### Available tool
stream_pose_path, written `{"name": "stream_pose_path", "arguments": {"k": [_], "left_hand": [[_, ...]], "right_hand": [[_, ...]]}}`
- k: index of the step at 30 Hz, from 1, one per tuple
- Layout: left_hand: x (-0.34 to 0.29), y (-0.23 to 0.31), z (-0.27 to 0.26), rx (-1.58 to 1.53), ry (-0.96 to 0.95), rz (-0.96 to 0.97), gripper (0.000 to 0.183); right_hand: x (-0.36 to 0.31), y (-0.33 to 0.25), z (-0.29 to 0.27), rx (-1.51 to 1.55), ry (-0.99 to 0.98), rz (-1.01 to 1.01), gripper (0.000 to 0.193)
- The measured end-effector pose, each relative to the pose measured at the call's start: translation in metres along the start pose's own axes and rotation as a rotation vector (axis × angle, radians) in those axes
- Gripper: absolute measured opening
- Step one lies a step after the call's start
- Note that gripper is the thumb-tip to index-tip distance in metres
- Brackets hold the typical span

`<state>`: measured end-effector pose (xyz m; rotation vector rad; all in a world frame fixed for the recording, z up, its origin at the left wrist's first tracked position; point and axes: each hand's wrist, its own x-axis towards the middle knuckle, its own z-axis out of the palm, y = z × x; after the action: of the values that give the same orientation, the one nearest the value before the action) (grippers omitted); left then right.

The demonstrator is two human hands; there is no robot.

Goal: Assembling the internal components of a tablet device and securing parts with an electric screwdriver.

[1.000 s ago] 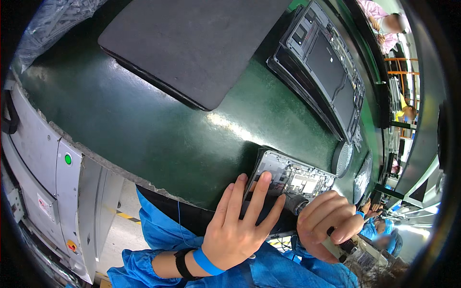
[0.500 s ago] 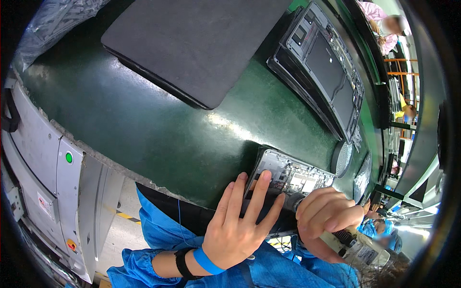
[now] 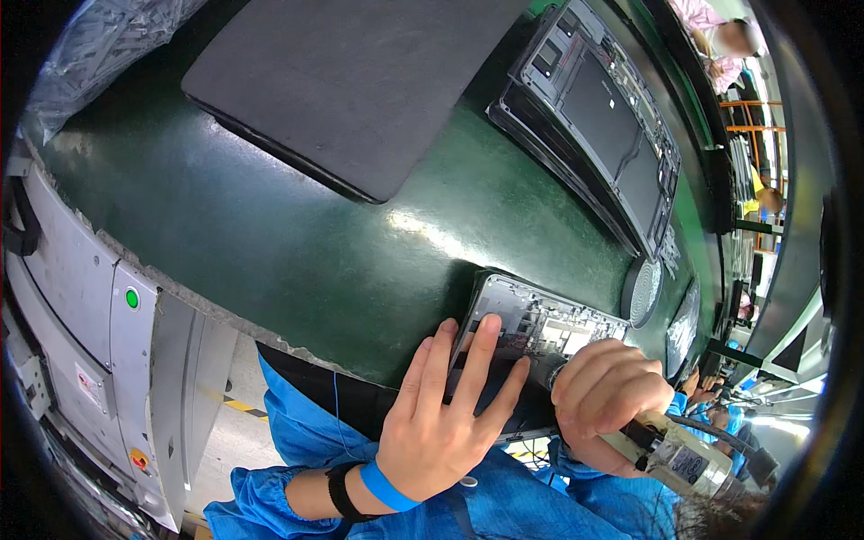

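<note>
At the near edge of the green workbench lies an opened laptop base (image 3: 508,306), its circuit boards bare. My left hand (image 3: 441,427) rests on its left part with fingers spread. A blue band and a black strap circle that wrist. Wrapped in my right hand (image 3: 607,396) is a powered screwdriver (image 3: 688,459) with a pale body and a cable. Its front end points at the laptop base, beside my left fingers. Whether the tip touches a screw is hidden by my hand.
Farther right stands a stack of opened laptop bases (image 3: 603,126). A black pad (image 3: 351,90) lies at the back, and a plastic bag (image 3: 108,58) at the far left. A round dish (image 3: 643,292) sits beyond my right hand. Other people work at right.
The screwdriver has swung slightly, so more of its body and cable shows beyond my right hand. My left hand stays spread on the laptop base. The view has shifted a little.
</note>
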<state>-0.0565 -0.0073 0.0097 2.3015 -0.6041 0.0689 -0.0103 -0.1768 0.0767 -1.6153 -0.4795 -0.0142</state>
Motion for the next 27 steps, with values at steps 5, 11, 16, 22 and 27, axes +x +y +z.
{"name": "stream_pose_path", "arguments": {"k": [5, 11, 16, 22, 27], "left_hand": [[-0.001, 0.002, 0.001, 0.021, 0.008, 0.004, 0.052], [0.0, 0.003, -0.002, 0.028, -0.009, -0.011, 0.049], [0.001, 0.003, -0.006, -0.004, -0.011, -0.016, 0.046], [-0.006, -0.004, -0.023, 0.099, -0.091, 0.047, 0.045], [-0.013, -0.006, -0.029, 0.135, -0.102, 0.096, 0.044]], "right_hand": [[0.002, 0.001, -0.003, -0.002, -0.035, -0.021, 0.018], [-0.007, 0.012, 0.006, 0.085, 0.154, -0.093, 0.03], [-0.004, 0.009, 0.006, 0.178, 0.154, -0.05, 0.019], [-0.008, 0.015, -0.012, 0.143, 0.025, -0.017, 0.031], [-0.006, 0.015, -0.009, 0.247, 0.102, -0.032, 0.035]]}}
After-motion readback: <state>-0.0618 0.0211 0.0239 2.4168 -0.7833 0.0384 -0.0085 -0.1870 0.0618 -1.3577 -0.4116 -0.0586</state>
